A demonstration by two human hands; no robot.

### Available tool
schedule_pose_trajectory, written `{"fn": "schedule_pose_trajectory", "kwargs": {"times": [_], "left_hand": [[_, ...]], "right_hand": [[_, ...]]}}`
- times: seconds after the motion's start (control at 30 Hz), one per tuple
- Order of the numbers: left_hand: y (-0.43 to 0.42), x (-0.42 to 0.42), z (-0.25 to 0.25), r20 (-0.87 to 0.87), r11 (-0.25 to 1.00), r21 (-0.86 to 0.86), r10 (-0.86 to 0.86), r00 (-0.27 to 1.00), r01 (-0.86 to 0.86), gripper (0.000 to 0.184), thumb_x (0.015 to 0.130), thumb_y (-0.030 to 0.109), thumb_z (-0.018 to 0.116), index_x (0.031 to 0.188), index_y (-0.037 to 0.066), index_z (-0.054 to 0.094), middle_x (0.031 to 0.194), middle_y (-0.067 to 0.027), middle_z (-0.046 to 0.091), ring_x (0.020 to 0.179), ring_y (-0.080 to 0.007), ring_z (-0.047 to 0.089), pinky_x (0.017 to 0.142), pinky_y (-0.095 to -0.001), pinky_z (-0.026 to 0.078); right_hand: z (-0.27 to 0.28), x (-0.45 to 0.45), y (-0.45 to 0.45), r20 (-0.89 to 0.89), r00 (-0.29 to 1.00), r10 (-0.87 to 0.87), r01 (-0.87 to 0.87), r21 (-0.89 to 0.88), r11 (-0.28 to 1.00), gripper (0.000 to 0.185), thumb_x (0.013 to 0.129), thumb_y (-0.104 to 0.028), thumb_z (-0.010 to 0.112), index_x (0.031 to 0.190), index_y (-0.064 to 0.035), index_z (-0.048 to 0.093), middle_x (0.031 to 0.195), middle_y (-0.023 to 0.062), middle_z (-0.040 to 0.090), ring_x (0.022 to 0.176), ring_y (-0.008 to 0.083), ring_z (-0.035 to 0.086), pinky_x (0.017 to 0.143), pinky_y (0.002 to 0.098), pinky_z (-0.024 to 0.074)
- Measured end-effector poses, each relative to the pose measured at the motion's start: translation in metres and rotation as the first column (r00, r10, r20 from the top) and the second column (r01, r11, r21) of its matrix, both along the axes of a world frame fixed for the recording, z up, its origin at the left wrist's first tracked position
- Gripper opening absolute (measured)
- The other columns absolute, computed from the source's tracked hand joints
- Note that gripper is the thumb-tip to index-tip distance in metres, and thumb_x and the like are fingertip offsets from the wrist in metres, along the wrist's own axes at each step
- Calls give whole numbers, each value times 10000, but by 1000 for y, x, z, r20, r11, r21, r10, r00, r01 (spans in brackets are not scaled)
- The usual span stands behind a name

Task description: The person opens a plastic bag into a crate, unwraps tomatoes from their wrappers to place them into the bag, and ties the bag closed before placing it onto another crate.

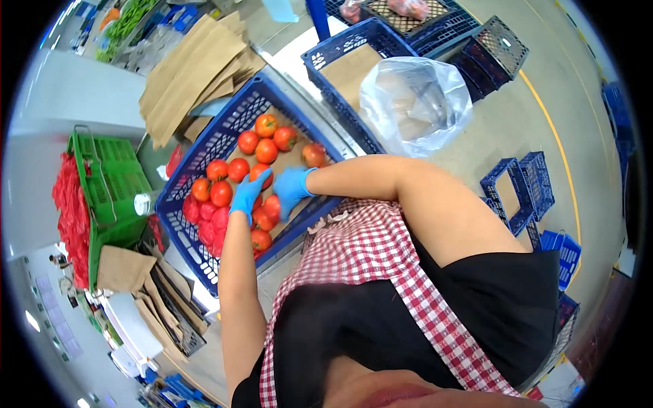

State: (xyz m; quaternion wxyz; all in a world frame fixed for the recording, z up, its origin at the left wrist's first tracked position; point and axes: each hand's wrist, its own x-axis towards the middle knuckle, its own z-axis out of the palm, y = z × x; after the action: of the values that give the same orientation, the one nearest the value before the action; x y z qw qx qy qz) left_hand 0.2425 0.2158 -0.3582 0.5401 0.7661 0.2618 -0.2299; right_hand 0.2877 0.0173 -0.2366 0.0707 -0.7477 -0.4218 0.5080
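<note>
A blue plastic crate [175, 230] lined with brown cardboard holds several red tomatoes [266, 151]. My left hand [247, 194], in a blue glove, reaches in among them with its fingers stretched out against the tomatoes. Close beside it, my right hand [292, 188], also gloved in blue, is somewhat smeared by motion. Its fingers curl against a blurred tomato [271, 207] between the two hands. Red mesh-wrapped tomatoes [212, 228] lie in the crate's near left part. Another tomato [313, 154] sits by the right wall.
A second blue crate [343, 46] with a clear plastic bag [416, 105] stands on the right. Flat cardboard sheets [194, 68] are stacked beyond the tomatoes. On the left are a green crate [112, 173] and red mesh bags [68, 211]. More blue crates [507, 197] stand on the floor.
</note>
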Motion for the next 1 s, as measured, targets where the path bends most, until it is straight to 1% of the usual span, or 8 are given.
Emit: {"fn": "schedule_pose_trajectory", "kwargs": {"times": [0.1,0.2,0.4,0.6,0.73,0.8,0.93,1.0], "left_hand": [[-25,0,49,-124,970,205,-103,987,127,610,784,396,649,1231,10,497,1202,-146,528,1068,-228,523,870,-352,441],[-35,-4,49,-159,892,377,-203,966,249,574,777,358,662,1217,20,515,1248,-172,495,1123,-251,498,918,-368,421],[-55,-11,82,-87,960,197,-183,979,197,624,717,408,711,1151,-16,565,1264,-173,485,1123,-235,501,911,-368,424],[18,-41,41,-109,773,-495,397,911,-396,649,805,289,627,1329,22,352,1269,-107,485,1170,-211,464,993,-339,353],[-91,29,171,300,791,-607,147,943,69,994,629,576,714,1344,10,319,1372,-144,372,1262,-271,385,1076,-404,285],[-176,76,203,354,643,-710,-27,935,288,824,710,424,686,1327,-8,351,1334,-139,427,1219,-255,441,1044,-390,333],[-322,131,126,130,286,-947,-75,989,147,743,719,322,704,1310,13,378,1262,-114,491,1146,-239,503,997,-375,387],[-379,160,84,69,395,-902,-266,962,174,760,738,410,684,1305,1,385,1275,-129,473,1155,-248,487,965,-410,410]], "right_hand": [[37,1,-34,-664,683,-304,542,180,821,675,624,-483,731,1125,-56,586,1149,116,569,1063,196,519,902,315,406],[63,27,-72,-992,123,29,839,119,531,480,781,-266,666,1156,-5,519,1134,100,576,1023,176,548,931,297,413],[25,115,-243,-909,49,-414,953,166,-253,571,745,-355,707,1173,-30,513,1063,75,576,959,178,571,853,336,475],[-155,145,-358,-394,-258,-882,966,-78,-248,775,580,-531,780,1143,-57,539,998,85,564,868,225,575,753,385,492],[-177,131,-357,-415,-538,-734,833,-397,-385,892,547,-557,778,1255,-134,439,1124,102,523,958,296,557,798,539,448],[-176,130,-356,-389,-609,-691,783,-431,-448,890,544,-537,783,1269,-165,426,1154,100,510,1011,309,529,803,568,433],[-195,130,-364,-357,-712,-605,696,-476,-538,865,545,-506,790,1259,-177,429,1177,103,491,1052,316,502,809,581,420],[-220,130,-373,-357,-745,-563,663,-489,-567,849,546,-491,792,1249,-175,435,1183,106,483,1061,315,494,811,581,417]]}}
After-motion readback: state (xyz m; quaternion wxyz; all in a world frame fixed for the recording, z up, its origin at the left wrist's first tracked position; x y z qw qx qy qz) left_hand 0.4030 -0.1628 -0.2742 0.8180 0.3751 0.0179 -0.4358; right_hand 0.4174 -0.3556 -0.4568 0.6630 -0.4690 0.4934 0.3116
